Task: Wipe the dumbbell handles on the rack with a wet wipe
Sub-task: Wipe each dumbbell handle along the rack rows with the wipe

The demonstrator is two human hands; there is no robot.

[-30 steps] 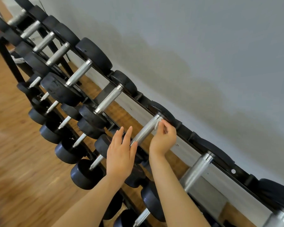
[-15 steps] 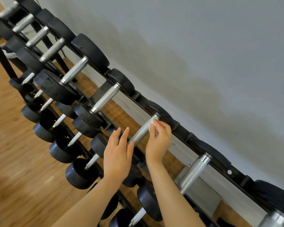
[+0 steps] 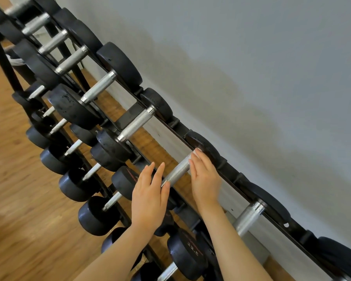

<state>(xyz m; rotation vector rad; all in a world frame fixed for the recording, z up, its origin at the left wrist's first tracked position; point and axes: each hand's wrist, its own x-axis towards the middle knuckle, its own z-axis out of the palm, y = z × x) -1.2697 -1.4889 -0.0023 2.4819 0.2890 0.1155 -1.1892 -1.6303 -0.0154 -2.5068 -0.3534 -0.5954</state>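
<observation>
A black rack (image 3: 239, 179) carries rows of black dumbbells with knurled silver handles. My right hand (image 3: 205, 179) lies against the far end of one top-row handle (image 3: 177, 171), and a small white bit of wet wipe (image 3: 196, 151) peeks out at its fingertips by the dumbbell's rear head (image 3: 206, 147). My left hand (image 3: 149, 197) rests flat, fingers apart, on the near head of the same dumbbell, its thumb touching the handle's near end. Most of the wipe is hidden under my right hand.
More top-row dumbbell handles run up-left (image 3: 136, 123) (image 3: 98, 87) and down-right (image 3: 248, 218). Lower tiers hold smaller dumbbells (image 3: 95, 216) (image 3: 186, 254). A grey wall (image 3: 251, 67) stands right behind the rack. The wooden floor (image 3: 18, 220) lies to the left.
My right hand has slid up along the handle toward the rear head, fingers now flatter. The view has drifted slightly; my left hand keeps its place on the near head.
</observation>
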